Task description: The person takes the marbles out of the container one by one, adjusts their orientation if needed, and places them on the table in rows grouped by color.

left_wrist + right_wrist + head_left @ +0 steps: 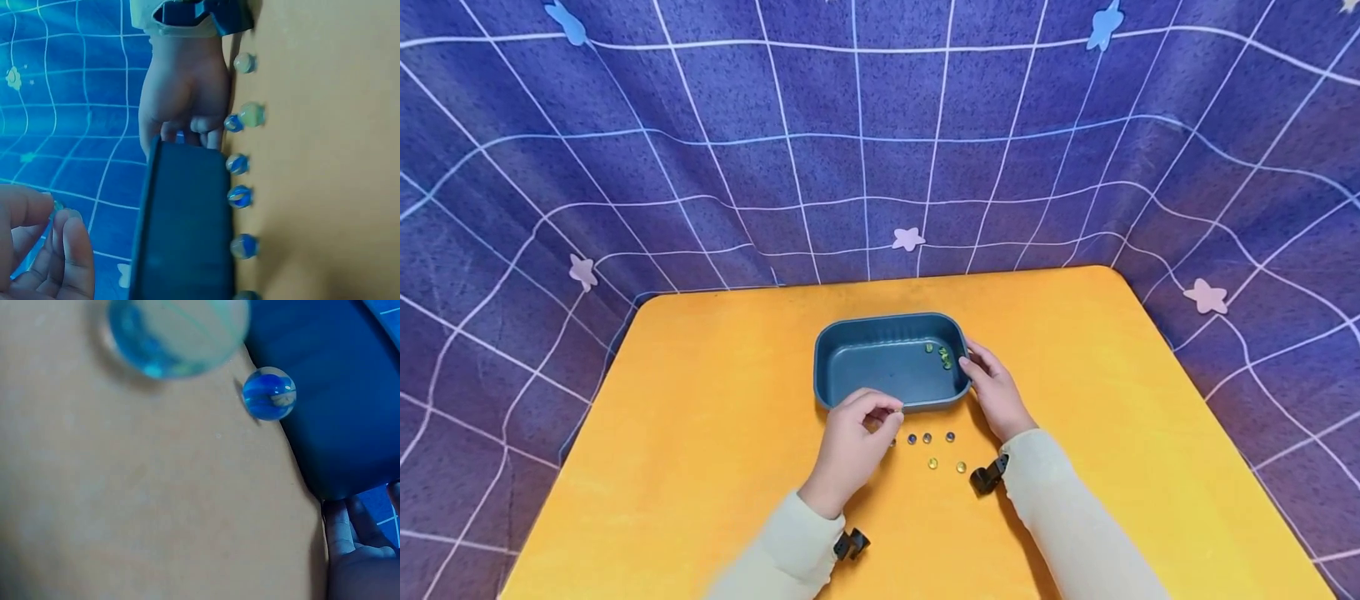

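Between thumb and fingertips, my left hand (856,446) pinches a small marble (58,205) above the front rim of a dark blue-green bin (887,375). My right hand (997,392) grips the bin's right end, its thumb on the rim and its fingers on the outer side. Several yellow-green marbles (944,357) lie in the bin's right part. On the table in front of the bin are several blue-streaked marbles (927,438) in a loose row. Two yellowish marbles (933,463) sit nearer to me. In the right wrist view, a blue marble (269,394) appears close beside the bin.
Everything stands on a yellow-orange table (715,433). A blue curtain (820,167) with white grid lines and stars hangs behind it and along both sides. Each wrist wears a small black camera (988,477).
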Action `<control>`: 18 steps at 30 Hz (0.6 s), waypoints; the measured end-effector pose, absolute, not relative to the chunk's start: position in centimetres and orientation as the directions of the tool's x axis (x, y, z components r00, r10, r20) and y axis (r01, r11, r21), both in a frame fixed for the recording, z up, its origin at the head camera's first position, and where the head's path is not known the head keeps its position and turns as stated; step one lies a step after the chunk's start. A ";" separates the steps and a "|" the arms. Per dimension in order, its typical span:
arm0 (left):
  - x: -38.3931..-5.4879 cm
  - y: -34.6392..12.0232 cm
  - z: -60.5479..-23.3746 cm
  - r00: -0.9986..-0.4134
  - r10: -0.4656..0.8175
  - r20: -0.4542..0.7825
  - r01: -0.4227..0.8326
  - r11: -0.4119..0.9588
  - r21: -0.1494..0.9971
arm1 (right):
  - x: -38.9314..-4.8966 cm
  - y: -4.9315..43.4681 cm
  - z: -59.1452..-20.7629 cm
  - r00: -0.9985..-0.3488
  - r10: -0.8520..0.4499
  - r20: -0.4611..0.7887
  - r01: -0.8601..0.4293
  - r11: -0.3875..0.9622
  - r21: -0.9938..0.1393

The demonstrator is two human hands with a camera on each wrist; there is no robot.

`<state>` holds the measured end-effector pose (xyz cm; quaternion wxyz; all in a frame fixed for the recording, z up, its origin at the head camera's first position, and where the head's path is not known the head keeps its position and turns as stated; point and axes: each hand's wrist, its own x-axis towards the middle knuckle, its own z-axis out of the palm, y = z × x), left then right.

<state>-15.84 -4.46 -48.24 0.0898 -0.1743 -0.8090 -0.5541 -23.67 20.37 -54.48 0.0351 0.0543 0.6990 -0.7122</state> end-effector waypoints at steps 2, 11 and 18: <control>-15.4 -4.5 -48.7 -0.928 0.179 0.327 0.370 0.322 0.872 | -23.7 20.3 -54.4 -0.992 0.028 -0.123 0.123 -0.021 -0.992; -13.4 -3.4 -51.2 -0.966 0.192 0.173 0.237 0.395 0.887 | -23.6 20.2 -54.4 -0.992 0.014 -0.127 0.126 -0.041 -0.991; -13.1 -3.0 -52.4 -0.976 0.211 0.047 0.130 0.395 0.909 | -23.5 20.1 -54.2 -0.992 0.033 -0.120 0.119 -0.047 -0.992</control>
